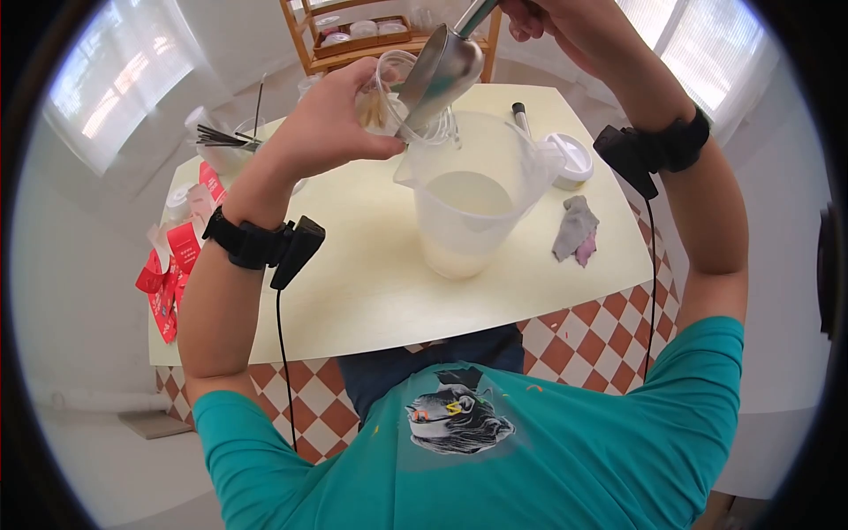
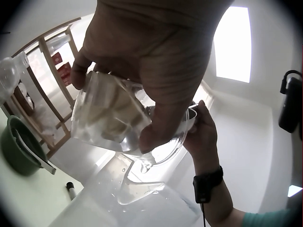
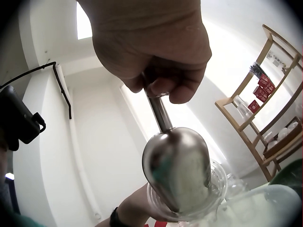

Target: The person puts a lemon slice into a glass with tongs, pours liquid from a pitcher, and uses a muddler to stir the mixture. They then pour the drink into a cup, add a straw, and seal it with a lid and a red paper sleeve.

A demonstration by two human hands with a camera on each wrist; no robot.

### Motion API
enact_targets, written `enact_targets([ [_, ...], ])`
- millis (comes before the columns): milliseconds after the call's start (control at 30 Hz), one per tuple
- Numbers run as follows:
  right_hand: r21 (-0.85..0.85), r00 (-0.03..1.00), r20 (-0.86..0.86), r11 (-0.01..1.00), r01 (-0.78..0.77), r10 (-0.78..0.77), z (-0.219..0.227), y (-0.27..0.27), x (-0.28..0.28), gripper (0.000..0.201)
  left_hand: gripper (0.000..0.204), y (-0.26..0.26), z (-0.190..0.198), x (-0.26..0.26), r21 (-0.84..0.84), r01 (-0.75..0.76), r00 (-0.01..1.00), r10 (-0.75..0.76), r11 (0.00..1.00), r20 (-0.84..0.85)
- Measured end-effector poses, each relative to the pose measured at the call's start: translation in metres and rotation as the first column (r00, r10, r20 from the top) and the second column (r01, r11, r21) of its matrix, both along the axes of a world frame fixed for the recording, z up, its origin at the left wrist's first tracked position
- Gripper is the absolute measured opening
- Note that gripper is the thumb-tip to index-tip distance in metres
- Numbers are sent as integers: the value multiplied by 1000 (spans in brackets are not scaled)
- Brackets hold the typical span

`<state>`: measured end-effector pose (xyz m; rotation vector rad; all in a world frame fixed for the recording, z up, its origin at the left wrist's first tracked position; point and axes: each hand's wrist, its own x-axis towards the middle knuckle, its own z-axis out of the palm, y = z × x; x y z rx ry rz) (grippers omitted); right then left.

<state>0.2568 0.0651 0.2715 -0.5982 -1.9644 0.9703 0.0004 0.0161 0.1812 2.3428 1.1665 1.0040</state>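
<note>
My left hand grips a clear plastic cup tilted above the pitcher. Pale pieces show through its wall. From the upper right, my right hand holds a metal scoop by its handle. The scoop's bowl overlaps the cup's mouth, its tip inside the rim in the right wrist view. Below both hands stands a large translucent pitcher with cloudy liquid in it. Its spout lies close under the cup's rim in the left wrist view.
Right of the pitcher are a white round lid, a black-tipped stick and a grey and pink cloth. Red printed wrappers and dark sticks lie at the left. Behind stand a green tub and a wooden shelf.
</note>
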Motion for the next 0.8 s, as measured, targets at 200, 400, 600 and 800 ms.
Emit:
enact_targets([
  [200, -47, 997, -72, 999, -10, 6, -9, -7, 13, 23, 66, -9, 10, 9, -23, -29, 999, 28, 999, -35],
  [400, -100, 980, -187, 991, -89, 69, -18, -12, 19, 20, 66, -16, 18, 11, -80, -41, 992, 31, 996, -125],
  [600, -127, 958, -252, 977, -173, 137, -24, -16, 23, 19, 71, -17, 22, 12, 24, -35, 982, 39, 999, -186],
  [800, -173, 955, -280, 974, -146, 94, -34, -7, 34, 20, 70, -20, 25, 15, 67, -37, 976, 51, 997, -211],
])
